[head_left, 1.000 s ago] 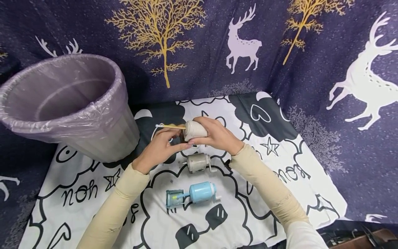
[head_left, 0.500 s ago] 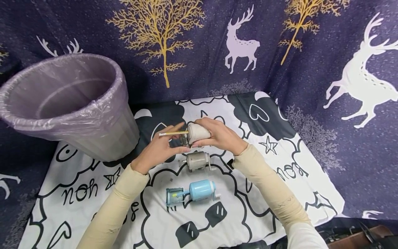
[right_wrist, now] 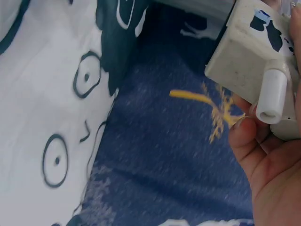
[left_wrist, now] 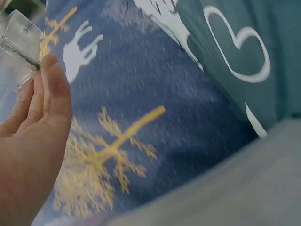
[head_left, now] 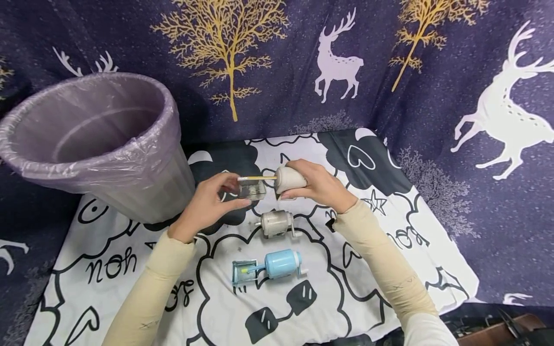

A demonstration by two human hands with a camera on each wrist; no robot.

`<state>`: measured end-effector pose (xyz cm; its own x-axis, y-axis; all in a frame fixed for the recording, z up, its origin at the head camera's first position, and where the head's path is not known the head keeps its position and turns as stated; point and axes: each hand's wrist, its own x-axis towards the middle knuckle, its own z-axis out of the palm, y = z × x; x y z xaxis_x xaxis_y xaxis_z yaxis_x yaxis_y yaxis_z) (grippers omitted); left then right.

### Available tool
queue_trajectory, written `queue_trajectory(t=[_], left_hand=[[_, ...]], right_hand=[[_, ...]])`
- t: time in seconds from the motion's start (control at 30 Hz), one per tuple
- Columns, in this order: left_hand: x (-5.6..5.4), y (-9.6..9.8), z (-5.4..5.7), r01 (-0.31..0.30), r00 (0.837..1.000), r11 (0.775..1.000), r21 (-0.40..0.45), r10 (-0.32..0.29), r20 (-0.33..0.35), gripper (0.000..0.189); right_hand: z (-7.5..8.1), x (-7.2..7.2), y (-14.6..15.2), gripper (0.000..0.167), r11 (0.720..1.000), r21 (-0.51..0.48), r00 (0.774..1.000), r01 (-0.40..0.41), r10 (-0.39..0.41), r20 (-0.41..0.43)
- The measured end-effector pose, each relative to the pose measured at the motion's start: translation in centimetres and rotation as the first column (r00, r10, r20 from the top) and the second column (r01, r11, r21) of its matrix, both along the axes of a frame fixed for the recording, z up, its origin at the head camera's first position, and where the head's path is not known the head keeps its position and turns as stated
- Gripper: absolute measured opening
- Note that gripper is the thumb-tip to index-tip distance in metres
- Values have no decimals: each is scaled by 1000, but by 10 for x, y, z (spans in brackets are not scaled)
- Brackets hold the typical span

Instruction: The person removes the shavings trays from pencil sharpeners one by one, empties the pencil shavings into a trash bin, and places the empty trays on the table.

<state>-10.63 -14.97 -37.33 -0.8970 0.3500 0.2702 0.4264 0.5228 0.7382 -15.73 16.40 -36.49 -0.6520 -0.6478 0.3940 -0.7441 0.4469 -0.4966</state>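
Observation:
My right hand (head_left: 322,187) grips a white crank pencil sharpener (head_left: 291,180) above the cloth. A yellow pencil (head_left: 264,178) sticks out of its left side. In the right wrist view, the sharpener's worn case (right_wrist: 240,59) and white crank knob (right_wrist: 273,94) show beside my fingers. My left hand (head_left: 203,204) holds a clear plastic shavings drawer (head_left: 252,191), apart from the sharpener, with dark bits inside. Part of that drawer (left_wrist: 21,44) appears at my fingertips in the left wrist view. The pencil's far end lies close to my left fingers; whether they touch is unclear.
A grey crank sharpener (head_left: 274,223) lies just nearer than my hands. Closer still is a blue sharpener (head_left: 281,264) with its clear drawer (head_left: 244,272) drawn out. A tall bin (head_left: 169,178) with a purple liner stands at the left.
The clear drawer has come away from the white sharpener in my left hand, which moved left. My right hand carried the sharpener and pencil slightly right.

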Motion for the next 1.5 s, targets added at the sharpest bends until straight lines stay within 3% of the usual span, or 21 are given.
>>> queue_trajectory(t=[0.13, 0.23, 0.4, 0.53, 0.63, 0.77, 0.9, 1.03, 1.1, 1.17, 1.23, 1.33, 1.37, 1.43, 1.5], left_hand=[[3, -12, 4, -37, 999, 999, 8, 37, -32, 55], [3, -12, 6, -32, 999, 999, 12, 33, -32, 55], [10, -9, 9, -36, 998, 999, 20, 37, -49, 54], [18, -13, 23, -47, 986, 995, 87, 60, -153, 54], [24, -18, 41, -50, 964, 979, 199, 99, -247, 53], [35, -28, 72, -64, 928, 941, 332, 179, -327, 53], [46, -43, 99, -92, 900, 898, 430, 260, -350, 50], [52, -59, 116, -116, 888, 818, 563, 339, -310, 47], [55, -66, 122, -159, 880, 777, 609, 391, -270, 45], [58, -73, 126, -218, 853, 771, 598, 448, -267, 42], [62, -79, 130, -293, 812, 763, 577, 517, -272, 40], [64, -86, 133, -380, 745, 728, 571, 607, -278, 40], [64, -88, 134, -396, 731, 712, 580, 626, -270, 40], [65, -90, 136, -433, 712, 663, 611, 667, -219, 42], [64, -95, 139, -423, 724, 628, 654, 667, -173, 43]], right_hand=[[0, -2, 10, 62, 999, -35, 1000, 30, -29, 8], [-2, -5, 12, 62, 997, -40, 998, 59, -59, -1], [-8, -9, 10, 60, 991, 8, 990, 131, -132, 50], [-17, -15, 2, 55, 989, 100, 983, 113, -126, 132], [-26, -21, -8, 51, 987, 146, 981, 59, -85, 176], [-37, -26, -22, 50, 979, 201, 975, -19, -26, 219], [-49, -26, -31, 50, 962, 267, 971, -59, -7, 241], [-58, -26, -35, 49, 946, 320, 968, -57, -27, 251], [-61, -26, -34, 50, 938, 342, 967, -56, -35, 254], [-63, -27, -34, 50, 932, 358, 966, -62, -33, 255], [-64, -28, -34, 49, 924, 375, 966, -79, -22, 257], [-64, -29, -35, 47, 913, 395, 965, -99, -9, 262], [-65, -29, -34, 46, 911, 400, 966, -103, -4, 259], [-65, -29, -34, 45, 908, 405, 967, -106, 0, 254], [-64, -28, -34, 44, 910, 401, 968, -106, 3, 249]])
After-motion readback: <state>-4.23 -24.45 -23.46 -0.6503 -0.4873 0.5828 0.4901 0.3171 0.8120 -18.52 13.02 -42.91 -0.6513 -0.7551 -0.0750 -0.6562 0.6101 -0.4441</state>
